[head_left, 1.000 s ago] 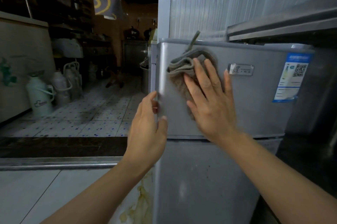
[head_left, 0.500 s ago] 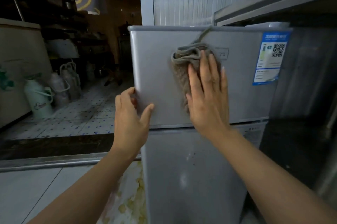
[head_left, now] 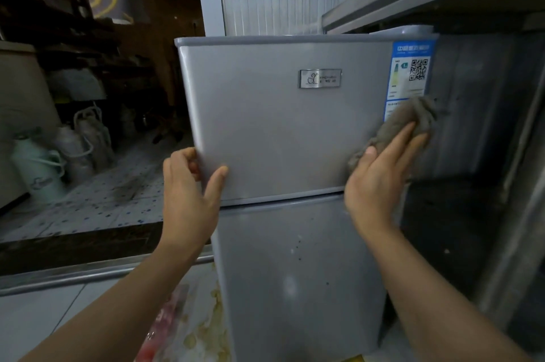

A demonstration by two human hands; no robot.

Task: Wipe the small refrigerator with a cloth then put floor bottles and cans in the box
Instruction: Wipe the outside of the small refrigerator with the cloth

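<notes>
While the small silver two-door refrigerator [head_left: 283, 137] stands on the floor, left hand [head_left: 188, 199] grips its upper door's left edge, thumb in front. Right hand [head_left: 380, 178], fingers straight, presses the crumpled grey-brown cloth [head_left: 410, 122] against the door's lower right, overlapping the blue label [head_left: 411, 69].

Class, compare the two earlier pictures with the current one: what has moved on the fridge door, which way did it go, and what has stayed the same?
The right hand has slid the cloth rightward and down across the upper door, from its upper middle to the right edge, over the bottom of the blue label. The metal badge, covered before, now shows. The left hand still grips the door's left edge, and nothing was let go.
</notes>
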